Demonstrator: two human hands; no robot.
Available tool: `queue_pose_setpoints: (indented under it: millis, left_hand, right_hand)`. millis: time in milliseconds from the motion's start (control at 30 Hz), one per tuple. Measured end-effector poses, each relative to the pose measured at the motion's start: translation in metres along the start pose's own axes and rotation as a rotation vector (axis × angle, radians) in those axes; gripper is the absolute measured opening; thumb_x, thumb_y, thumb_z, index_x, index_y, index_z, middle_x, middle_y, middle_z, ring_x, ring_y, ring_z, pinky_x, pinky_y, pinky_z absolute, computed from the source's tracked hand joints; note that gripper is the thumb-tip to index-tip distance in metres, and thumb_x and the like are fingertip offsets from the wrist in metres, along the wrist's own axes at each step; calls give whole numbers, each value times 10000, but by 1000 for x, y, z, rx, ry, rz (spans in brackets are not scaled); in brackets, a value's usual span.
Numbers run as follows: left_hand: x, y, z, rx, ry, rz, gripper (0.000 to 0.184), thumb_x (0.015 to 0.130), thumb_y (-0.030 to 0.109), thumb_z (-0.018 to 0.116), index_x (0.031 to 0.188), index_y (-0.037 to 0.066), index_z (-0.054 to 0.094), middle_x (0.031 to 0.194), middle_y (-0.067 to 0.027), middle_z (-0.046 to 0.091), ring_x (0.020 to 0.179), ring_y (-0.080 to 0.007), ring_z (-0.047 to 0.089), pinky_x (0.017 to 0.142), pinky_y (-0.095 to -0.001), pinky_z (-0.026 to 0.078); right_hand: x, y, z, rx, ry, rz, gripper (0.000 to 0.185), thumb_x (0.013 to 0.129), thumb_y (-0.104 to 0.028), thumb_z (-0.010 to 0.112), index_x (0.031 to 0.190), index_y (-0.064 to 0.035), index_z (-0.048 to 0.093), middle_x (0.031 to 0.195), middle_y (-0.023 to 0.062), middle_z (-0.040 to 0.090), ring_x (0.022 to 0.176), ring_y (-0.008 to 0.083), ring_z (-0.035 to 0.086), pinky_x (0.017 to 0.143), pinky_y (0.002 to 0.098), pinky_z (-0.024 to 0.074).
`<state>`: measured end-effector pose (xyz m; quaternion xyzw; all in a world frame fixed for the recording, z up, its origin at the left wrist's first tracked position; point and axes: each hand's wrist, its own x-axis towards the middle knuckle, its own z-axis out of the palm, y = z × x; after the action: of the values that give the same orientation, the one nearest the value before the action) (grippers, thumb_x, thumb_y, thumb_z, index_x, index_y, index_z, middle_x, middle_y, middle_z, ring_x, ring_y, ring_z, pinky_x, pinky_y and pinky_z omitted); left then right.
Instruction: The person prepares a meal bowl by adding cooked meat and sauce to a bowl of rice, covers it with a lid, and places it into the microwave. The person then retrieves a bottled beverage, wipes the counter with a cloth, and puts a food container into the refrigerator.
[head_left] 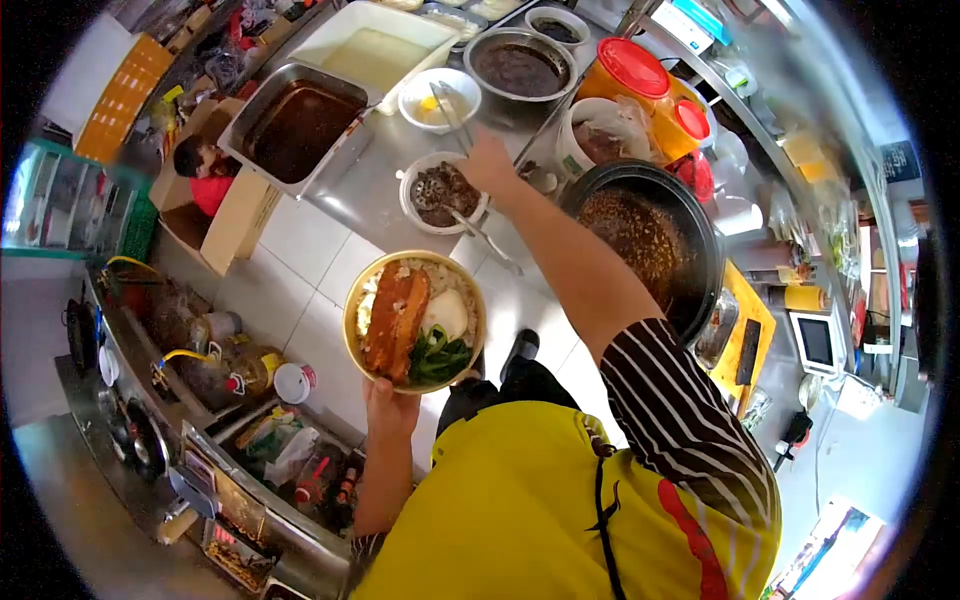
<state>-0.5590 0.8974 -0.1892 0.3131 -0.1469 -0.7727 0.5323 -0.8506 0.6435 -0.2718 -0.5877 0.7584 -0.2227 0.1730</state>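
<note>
Our left hand [392, 405] cups the rice bowl [351, 325] from beneath, held up on the near side of the topping bowl [404, 195]; we cannot tell how its hidden fingers spread. Our right hand [488, 165] pinches metal tongs [462, 125], tips at the white bowl [405, 105] just beyond the topping bowl. We judge the step in hand as tong work there, calling for a firm pinch and a level left palm.

The round bowl [349, 320] has a tan colour; its long meat slab [397, 322] is reddish brown, its leafy vegetables [437, 360] are dark green. The cloth apron [520, 490] is yellow, the right fabric sleeve [680, 400] is black with white stripes, the round plastic lid [632, 67] is red.
</note>
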Motion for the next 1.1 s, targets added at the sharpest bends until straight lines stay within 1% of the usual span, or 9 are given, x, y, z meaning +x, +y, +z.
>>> queue_pose_setpoints:
  millis: [100, 167, 233, 300, 433, 667, 900, 1000, 1100]
  left_hand:
    - [5, -1, -7, 7, -54, -2, 895, 732, 351, 814, 1405, 24, 323, 1411, -131, 429, 1292, -292, 443, 1036, -453, 447]
    - [9, -8, -8, -26, -29, -12, 882, 727, 348, 820, 1391, 22, 342, 1398, -126, 446, 1280, -283, 458, 1023, -443, 460]
    - [14, -7, 11, -9, -58, -22, 882, 715, 351, 829, 1383, 25, 353, 1382, -121, 464, 1268, -274, 473, 1008, -431, 475]
    - [22, -7, 22, -11, -105, -59, 912, 686, 368, 847, 1373, 20, 358, 1368, -116, 474, 1250, -265, 491, 989, -414, 491]
    - [25, -14, 44, 13, -161, -85, 962, 660, 384, 862, 1378, 10, 341, 1361, -122, 477, 1241, -257, 499, 979, -402, 498]
    - [19, -46, 56, 105, -288, -121, 986, 649, 435, 851, 1397, 29, 353, 1397, -111, 448, 1285, -279, 445, 1042, -427, 447]
    - [-6, -65, 61, -9, -210, -137, 945, 668, 122, 855, 1423, 41, 294, 1429, -118, 406, 1317, -272, 411, 1066, -429, 411]
    - [-9, -51, 50, -68, -206, -123, 903, 679, 66, 824, 1414, 26, 301, 1414, -146, 419, 1311, -289, 419, 1043, -437, 437]
    - [-13, -29, 29, -99, -145, -115, 878, 678, 77, 818, 1398, 17, 321, 1399, -152, 434, 1281, -303, 454, 1010, -443, 470]
  right_hand:
    - [-19, -19, -36, -23, 51, -32, 404, 837, -223, 624, 1133, 41, 547, 1090, 247, 592, 1048, 398, 561, 894, 461, 470]
    - [-37, -17, -67, 287, -18, -82, 321, 872, -245, 596, 1021, 39, 603, 1015, 210, 621, 949, 326, 613, 826, 426, 497]
    - [-80, -25, -113, 573, -275, -72, 327, 912, -293, 571, 926, 28, 634, 940, 153, 634, 871, 225, 632, 774, 352, 513]
    - [-121, -29, -138, 753, -477, 165, 375, 946, -356, 540, 979, 10, 614, 956, 108, 623, 861, 157, 616, 739, 297, 517]
    - [-214, -24, -167, 909, -576, 106, 352, 959, -324, 565, 1086, 3, 537, 976, 72, 603, 873, 137, 608, 757, 295, 527]
    - [-259, 3, -173, 1049, -388, 153, 237, 980, -189, 538, 1126, -2, 541, 946, 44, 595, 871, 112, 579, 789, 286, 511]
    - [-263, 13, -173, 1034, -426, 145, 239, 969, -190, 557, 1121, -6, 542, 914, 36, 580, 846, 103, 560, 767, 261, 488]
    - [-260, 4, -164, 961, -500, 126, 245, 968, -213, 565, 1095, -5, 544, 908, 43, 579, 845, 105, 559, 758, 268, 491]
    - [-257, -17, -147, 1083, -501, 124, 278, 964, -248, 574, 1055, 15, 566, 1064, 94, 627, 845, 127, 574, 761, 291, 502]
